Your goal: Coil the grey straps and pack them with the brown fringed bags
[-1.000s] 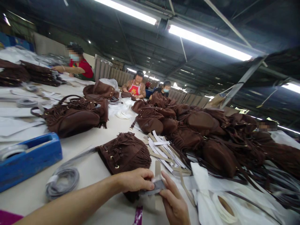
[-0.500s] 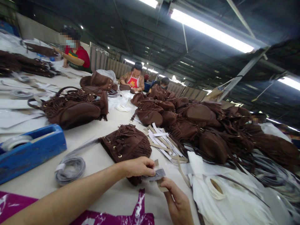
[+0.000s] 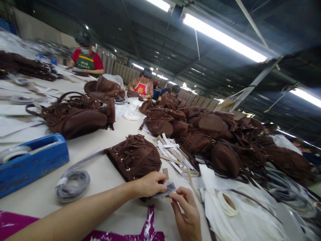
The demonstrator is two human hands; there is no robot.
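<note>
Right now I see the left hand (image 3: 150, 184) with a narrow grip, thumb and fingers pinching a small plastic-wrapped grey bundle (image 3: 170, 188). The right hand (image 3: 187, 207) pinches the bundle's right edge. It sits over the bench (image 3: 125, 129), just on the near side of the fringed brown bag (image 3: 136, 155). Left of that bag lies a grey coil (image 3: 61, 192), near the blue tape dispenser (image 3: 47, 164).

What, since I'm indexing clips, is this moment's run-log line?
left hand: holds plastic wrap | right hand: at wrap's edge | near: brown fringed bag | left side: blue tape dispenser
</note>
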